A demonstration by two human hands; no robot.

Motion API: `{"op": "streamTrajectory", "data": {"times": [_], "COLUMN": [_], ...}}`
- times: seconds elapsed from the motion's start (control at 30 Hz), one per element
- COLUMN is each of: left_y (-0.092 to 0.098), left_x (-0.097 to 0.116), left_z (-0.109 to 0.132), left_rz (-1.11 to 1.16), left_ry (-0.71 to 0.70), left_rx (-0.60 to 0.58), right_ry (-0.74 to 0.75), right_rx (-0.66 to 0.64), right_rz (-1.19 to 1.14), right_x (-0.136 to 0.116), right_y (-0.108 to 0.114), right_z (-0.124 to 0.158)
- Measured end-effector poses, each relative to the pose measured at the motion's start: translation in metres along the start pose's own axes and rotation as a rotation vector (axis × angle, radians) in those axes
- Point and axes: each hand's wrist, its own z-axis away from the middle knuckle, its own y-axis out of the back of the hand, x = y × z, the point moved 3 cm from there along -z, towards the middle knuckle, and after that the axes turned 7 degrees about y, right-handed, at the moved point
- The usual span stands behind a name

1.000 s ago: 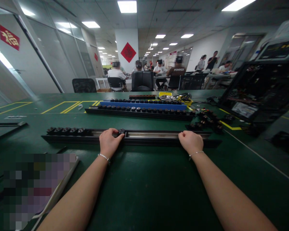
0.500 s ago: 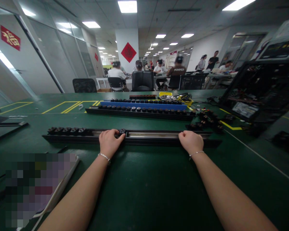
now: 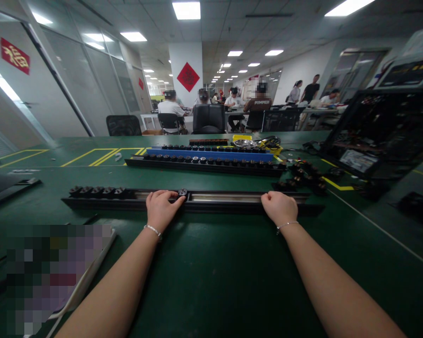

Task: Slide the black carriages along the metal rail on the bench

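Across the green table in front of me lies a long black rail (image 3: pixel 225 205) with a pale metal strip along its channel. My left hand (image 3: pixel 161 206) is closed by thumb and fingers on a small black socket module (image 3: pixel 183 192) sitting in the channel, left of the rail's middle. My right hand (image 3: pixel 280 206) is wrapped in a fist around the rail's right part; its fingertips are hidden. Several similar black modules (image 3: pixel 97 190) stand in a row at the rail's left end, apart from my left hand.
Behind lie another black rail (image 3: pixel 211 168) full of modules and a blue rail (image 3: pixel 229 154). Loose black modules (image 3: pixel 305 177) are heaped at the right, near an open black case (image 3: pixel 373 131). A blurred-out flat item (image 3: pixel 59 272) lies front left. People sit at tables beyond.
My left hand and the socket module have shifted slightly to the right along the rail. My right hand and the rail have stayed in place.
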Motion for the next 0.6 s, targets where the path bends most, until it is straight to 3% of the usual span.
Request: {"op": "streamTrajectory", "data": {"times": [0.6], "left_y": [-0.0039], "left_x": [0.0026], "left_z": [0.0023], "left_rz": [-0.004], "left_ry": [-0.069], "left_rx": [0.000], "right_ry": [0.010], "right_rx": [0.004], "right_rz": [0.007], "right_x": [0.0006], "right_y": [-0.0014], "right_z": [-0.0004]}}
